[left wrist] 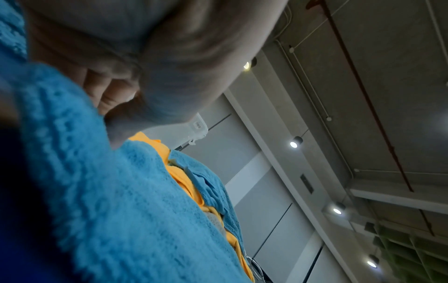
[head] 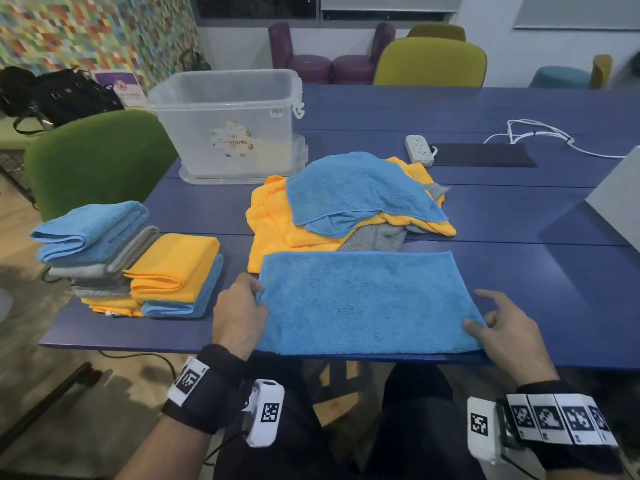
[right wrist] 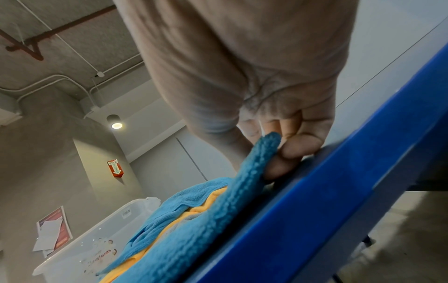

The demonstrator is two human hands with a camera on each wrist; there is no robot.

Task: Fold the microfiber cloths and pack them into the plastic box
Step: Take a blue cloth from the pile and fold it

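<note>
A blue microfiber cloth point(head: 367, 303), folded into a long rectangle, lies flat at the table's near edge. My left hand point(head: 239, 313) pinches its left edge; the left wrist view shows curled fingers point(left wrist: 106, 95) against the blue cloth point(left wrist: 121, 210). My right hand point(head: 502, 330) pinches the cloth's right edge point(right wrist: 264, 151) between thumb and fingers, index finger stretched out. Behind lies a loose heap of blue, orange and grey cloths point(head: 349, 202). Folded cloths point(head: 131, 261) are stacked at the left. The clear plastic box point(head: 225, 123) stands open at the back left.
The blue table point(head: 519, 220) holds a white power strip point(head: 419, 148), a dark mat point(head: 481, 154) and white cables at the back right. A grey panel juts in at the right edge. A green chair point(head: 97, 157) stands left of the table.
</note>
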